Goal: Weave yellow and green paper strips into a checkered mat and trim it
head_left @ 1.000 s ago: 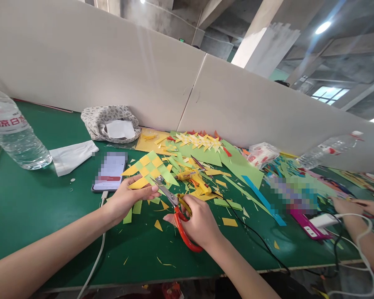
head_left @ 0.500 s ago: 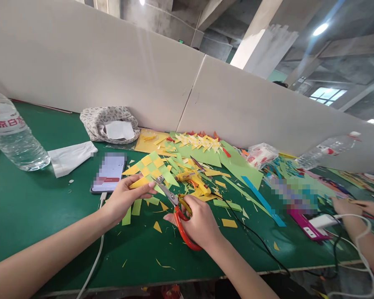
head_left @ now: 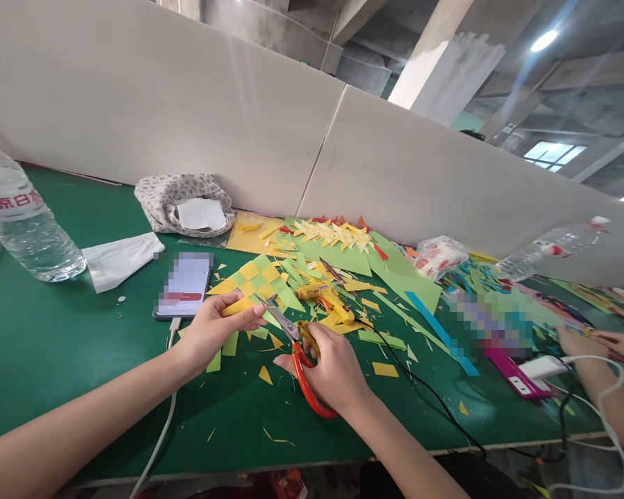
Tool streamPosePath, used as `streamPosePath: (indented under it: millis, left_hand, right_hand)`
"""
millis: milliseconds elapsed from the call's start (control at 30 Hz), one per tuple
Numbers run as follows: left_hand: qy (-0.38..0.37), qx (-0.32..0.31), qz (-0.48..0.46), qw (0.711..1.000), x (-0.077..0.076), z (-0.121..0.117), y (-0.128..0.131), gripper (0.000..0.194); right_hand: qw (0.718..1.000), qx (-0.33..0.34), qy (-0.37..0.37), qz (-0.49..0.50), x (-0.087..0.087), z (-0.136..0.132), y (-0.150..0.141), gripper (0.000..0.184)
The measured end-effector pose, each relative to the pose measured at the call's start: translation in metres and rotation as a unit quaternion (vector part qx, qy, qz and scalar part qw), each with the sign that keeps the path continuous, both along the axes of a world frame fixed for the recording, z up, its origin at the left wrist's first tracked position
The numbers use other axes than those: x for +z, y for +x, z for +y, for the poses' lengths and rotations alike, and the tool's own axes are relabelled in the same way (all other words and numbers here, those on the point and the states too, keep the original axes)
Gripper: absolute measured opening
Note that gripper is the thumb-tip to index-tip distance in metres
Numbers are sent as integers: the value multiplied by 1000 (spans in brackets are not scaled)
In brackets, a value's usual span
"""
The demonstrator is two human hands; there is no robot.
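Partition [head_left: 187,111], pale, 2 panels seen w/ 1 seam, behind table
Table [head_left: 249,423], green top, littered w/ paper
Water bottle [head_left: 34,235], clear, red lettering, tilted in my view, far L
2nd bottle [head_left: 551,249], clear, R rear, nr partition
Green sheets [head_left: 403,277], flat, centre rear
Cloth pouch [head_left: 156,204], speckled, against partition, white paper in its mouth
L hand [head_left: 213,329]: thumb & fingers closed in a pinch on lower edge of woven piece
R hand [head_left: 338,367]: fingers curled thru & around scissor handles, thumb held out
Co-worker's hands [head_left: 577,343], R edge; what they hold too small to tell
White tissue [head_left: 122,263], folded, btwn water bottle & phone
Phone [head_left: 190,274], screen lit, part blurred, just beyond L hand, white cable [head_left: 161,436] plugged in
Scissors [head_left: 288,329], red outer handle, blades pointing up-L to woven piece, tips nr L fingertips; blade gap can't tell
Woven piece [head_left: 260,277], yellow/green check paper w/ pointed ends, held above table, centre, btwn phone & glue gun
Glue gun [head_left: 330,303], yellow, on scraps, black cord running R
Woven strip [head_left: 333,235], yellow/white, spiky, on green sheets, red tassel at R end
Blue strip [head_left: 442,336], flat, R of glue gun
Yellow scraps [head_left: 385,370], assorted, 1 triangular bit nr R thumb
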State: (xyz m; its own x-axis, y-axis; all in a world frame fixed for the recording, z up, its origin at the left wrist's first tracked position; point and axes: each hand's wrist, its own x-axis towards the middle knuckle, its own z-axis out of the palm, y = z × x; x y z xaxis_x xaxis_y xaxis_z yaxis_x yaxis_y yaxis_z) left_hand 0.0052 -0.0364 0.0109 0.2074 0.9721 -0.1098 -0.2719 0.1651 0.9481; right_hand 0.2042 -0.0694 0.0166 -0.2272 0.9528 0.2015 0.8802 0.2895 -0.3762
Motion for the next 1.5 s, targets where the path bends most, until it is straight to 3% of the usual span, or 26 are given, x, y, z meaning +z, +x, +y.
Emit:
streamPosePath:
  millis: [400,900,1167,1500]
  left_hand:
    - [-26,24,-14,999,-1,0,0,24]
    - [-32,-1,-40,999,2,1,-2,21]
    - [-51,95,-55,993,4,6,-6,27]
    - [-52,118,-56,990,4,7,-6,27]
  right_hand:
    - [1000,6,10,18,0,1,-1,37]
    - [999,10,40,2,-1,2,3,37]
    - [999,0,37,-25,2,6,11,34]
    - [995,-51,12,-89,4,14,23,33]
